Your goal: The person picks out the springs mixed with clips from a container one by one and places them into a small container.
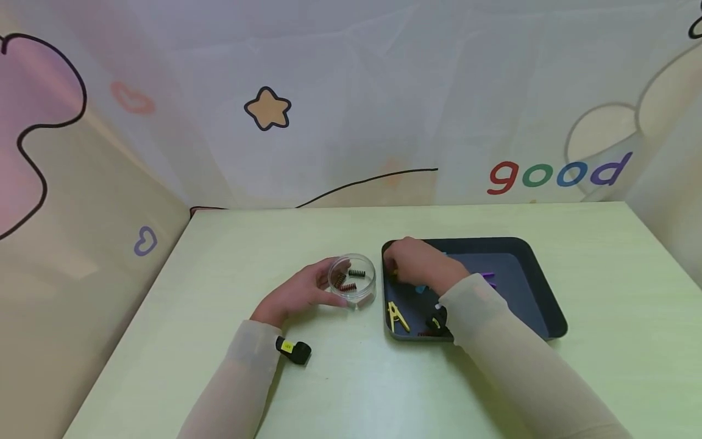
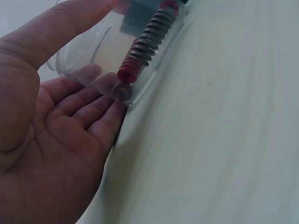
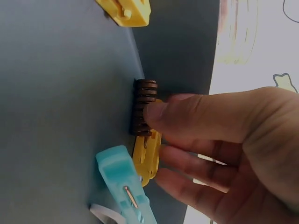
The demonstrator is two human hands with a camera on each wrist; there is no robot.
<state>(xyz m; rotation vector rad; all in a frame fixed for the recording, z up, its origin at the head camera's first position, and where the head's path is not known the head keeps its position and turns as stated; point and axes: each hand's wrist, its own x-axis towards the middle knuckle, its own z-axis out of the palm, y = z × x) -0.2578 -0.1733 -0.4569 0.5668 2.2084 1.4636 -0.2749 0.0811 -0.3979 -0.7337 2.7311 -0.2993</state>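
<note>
My left hand (image 1: 298,294) holds a clear round jar (image 1: 366,291) on the table, thumb on the near side and fingers on the far side. Inside the jar lie a few small coil springs; in the head view one looks black (image 1: 357,274) and another red (image 1: 348,287). Over at the tray's left wall, my right hand (image 1: 419,261) reaches down. In the right wrist view its thumb and a partly hidden finger pinch a brown coil spring (image 3: 146,86). A yellow clothespin (image 3: 148,161) lies right behind that spring, with a teal clothespin (image 3: 120,177) beside it.
The dark grey tray (image 1: 515,247) stands right of the jar. Near its front left corner is a yellow clothespin (image 1: 399,318), with a red spring (image 1: 426,334) along the front wall. Purple pieces (image 1: 487,275) show beyond the right sleeve. A printed cloth (image 1: 351,110) backs the table.
</note>
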